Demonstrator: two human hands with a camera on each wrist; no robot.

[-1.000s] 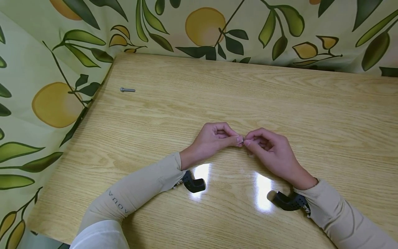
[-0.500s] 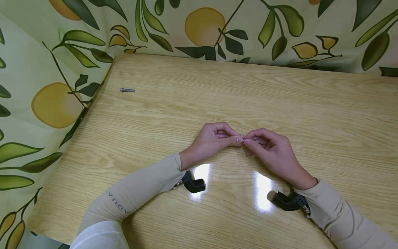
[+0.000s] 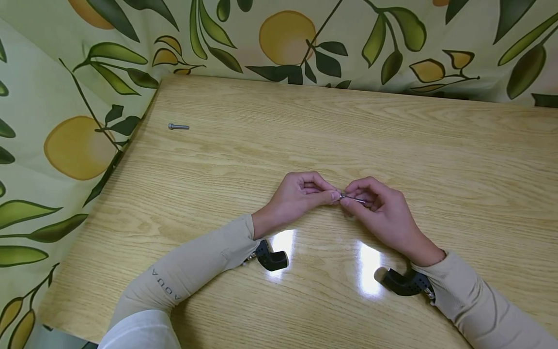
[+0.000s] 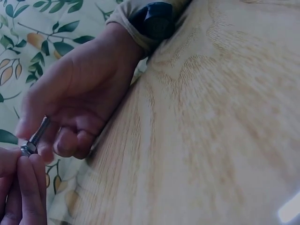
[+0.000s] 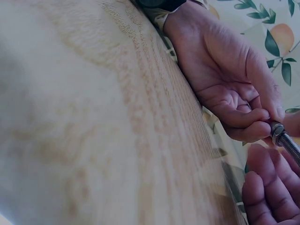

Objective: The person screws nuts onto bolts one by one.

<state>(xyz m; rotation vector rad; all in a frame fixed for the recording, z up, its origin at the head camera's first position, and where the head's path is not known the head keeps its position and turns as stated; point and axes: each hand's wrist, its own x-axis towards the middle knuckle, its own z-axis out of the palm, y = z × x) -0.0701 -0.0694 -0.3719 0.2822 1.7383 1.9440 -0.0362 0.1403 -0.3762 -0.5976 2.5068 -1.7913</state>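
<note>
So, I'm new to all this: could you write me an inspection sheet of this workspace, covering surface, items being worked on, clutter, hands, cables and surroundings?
Surface: wood-grain table, glossy, with bright reflections.
Job's things: threaded bolt between the hands, with what looks like a hex nut near one end.
Clutter: second bolt lying at the far left.
Hands: left hand pinches the nut end of the threaded bolt; right hand is curled beside the shaft, grip unclear.
Cables: nothing seen.
Surroundings: fruit-and-leaf printed cloth behind and to the left.
</note>
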